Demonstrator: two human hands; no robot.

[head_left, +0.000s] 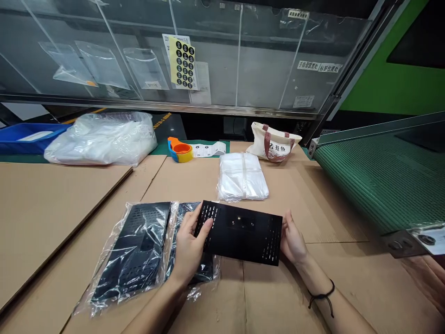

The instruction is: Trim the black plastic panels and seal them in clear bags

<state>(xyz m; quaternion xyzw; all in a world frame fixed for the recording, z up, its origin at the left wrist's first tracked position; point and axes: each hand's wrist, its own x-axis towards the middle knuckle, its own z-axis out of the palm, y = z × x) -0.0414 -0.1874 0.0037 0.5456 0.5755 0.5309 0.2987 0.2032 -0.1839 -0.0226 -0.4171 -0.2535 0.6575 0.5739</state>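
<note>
Black panel (242, 235) hangs over the worktop (52, 208). Left hand (188, 248) has a grip on one end, right hand (292, 242) on the other.

I've got the black slotted panel (243, 234) up off the cardboard-covered table (52, 208), left hand (189, 246) gripping its left end, thumb on top by the slots, right hand (292, 241) clasping the right end. Just under my left hand lie bagged black panels (135, 248) (two, from the look of it), wrapped in clear plastic. Beyond the panel sits a stack of clear bags (242, 176); a green conveyor belt (375, 181) runs on my right.
</note>
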